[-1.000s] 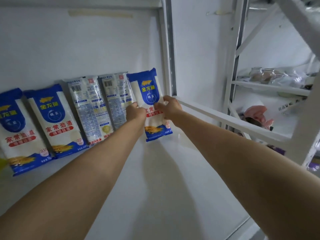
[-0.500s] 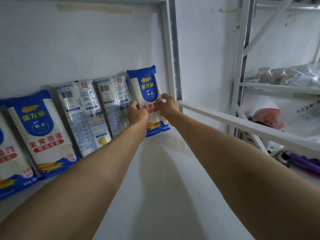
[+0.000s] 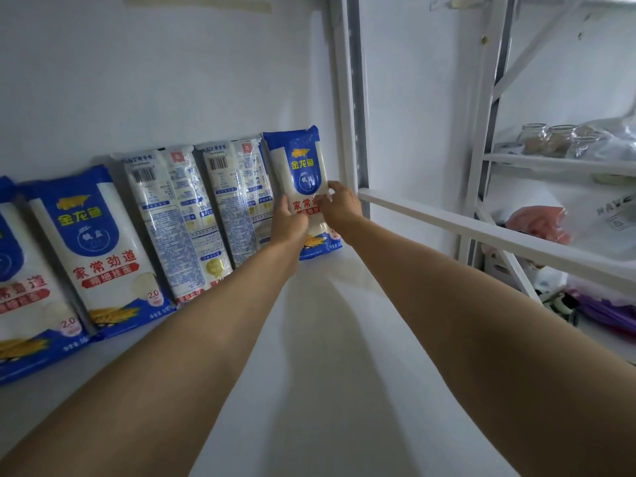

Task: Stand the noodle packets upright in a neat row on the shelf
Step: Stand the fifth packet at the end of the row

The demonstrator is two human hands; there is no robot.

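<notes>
Both hands, L point(image 3: 288, 222) & R point(image 3: 340, 206), grip end noodle packet point(image 3: 303, 160) upright on shelf point(image 3: 327, 339).

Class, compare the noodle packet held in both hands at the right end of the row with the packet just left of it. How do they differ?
The blue-and-white held packet shows its printed front; the clear-and-white neighbouring packet shows its back, barcode uppermost. The left hand and right hand grip the held packet; the neighbouring packet stands untouched. Both stand upright against the white wall.

Glass jars point(image 3: 547, 139) stand on a neighbouring white rack point(image 3: 557, 163) at right, with a pink bundle point(image 3: 540, 223) below and purple items point(image 3: 605, 309) lower down.
</notes>
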